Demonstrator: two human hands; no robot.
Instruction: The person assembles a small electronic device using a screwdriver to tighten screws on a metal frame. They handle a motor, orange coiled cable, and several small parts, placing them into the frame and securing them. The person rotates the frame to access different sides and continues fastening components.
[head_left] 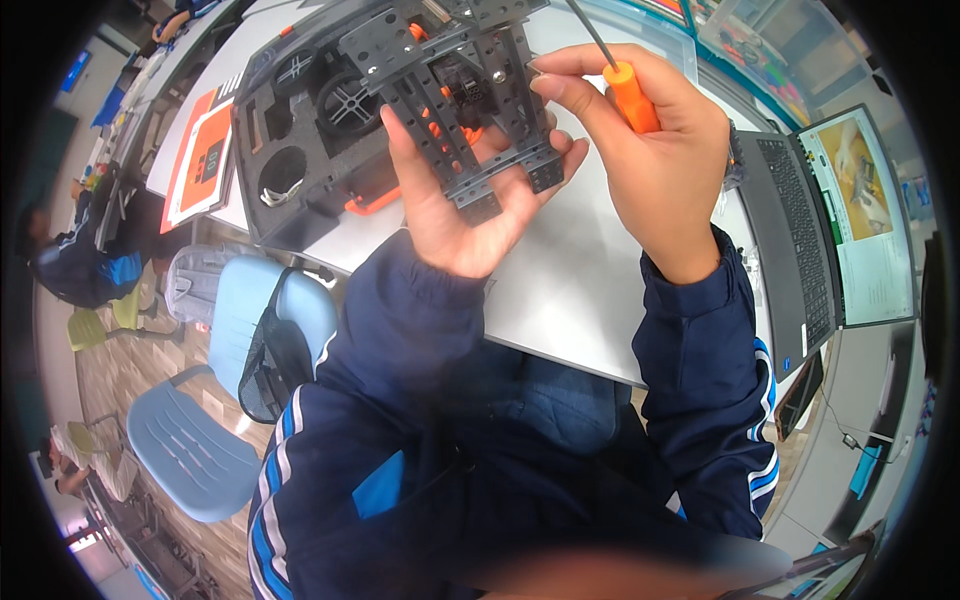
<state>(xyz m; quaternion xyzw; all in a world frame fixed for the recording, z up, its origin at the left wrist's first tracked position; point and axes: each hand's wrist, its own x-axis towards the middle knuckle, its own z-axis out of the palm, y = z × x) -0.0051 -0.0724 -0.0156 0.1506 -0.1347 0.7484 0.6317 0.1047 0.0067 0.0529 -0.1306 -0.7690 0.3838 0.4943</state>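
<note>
My left hand (462, 228) holds up a dark perforated metal frame (512, 90), built of plates and upright struts, with its fingers and thumb around the lower end. Orange parts and a black block show inside the frame. An orange-handled screwdriver (630, 98) is tucked in my right hand (668, 165), its shaft pointing up and away. The thumb and forefinger of that hand pinch together close to the frame's right side. Whatever small thing may be between those fingertips is too small to make out.
Beyond the frame lies a dark case with a foam insert (262, 205), holding a black wheel (350, 105). An orange-and-white booklet (200, 165) is left of it. An open laptop (800, 200) sits at the right. Blue chairs (190, 450) and another person (85, 260) are at left.
</note>
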